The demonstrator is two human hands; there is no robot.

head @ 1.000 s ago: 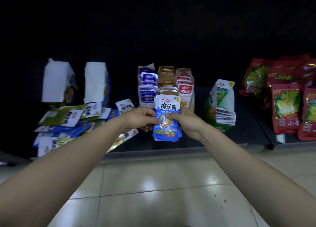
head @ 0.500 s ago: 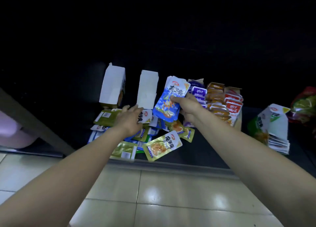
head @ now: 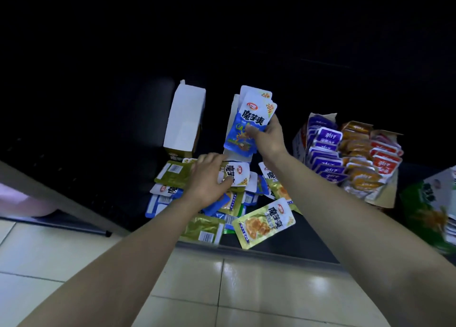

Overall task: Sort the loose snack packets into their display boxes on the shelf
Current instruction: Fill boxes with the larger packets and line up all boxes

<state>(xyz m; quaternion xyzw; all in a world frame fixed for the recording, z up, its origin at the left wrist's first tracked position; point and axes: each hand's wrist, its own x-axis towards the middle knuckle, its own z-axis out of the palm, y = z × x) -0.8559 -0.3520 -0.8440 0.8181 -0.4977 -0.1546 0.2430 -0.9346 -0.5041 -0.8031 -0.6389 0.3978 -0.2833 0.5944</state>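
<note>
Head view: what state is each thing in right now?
Right hand: holds blue packets upright before a white box.
Left hand: grips one packet atop the pile.
Pile: loose packets, jumbled on the shelf.
Other white box: standing, untouched.
Filled box: rows of packets inside.

Blue packets (head: pixel 249 125) upright (held), loose pile (head: pixel 262 224) below
</note>
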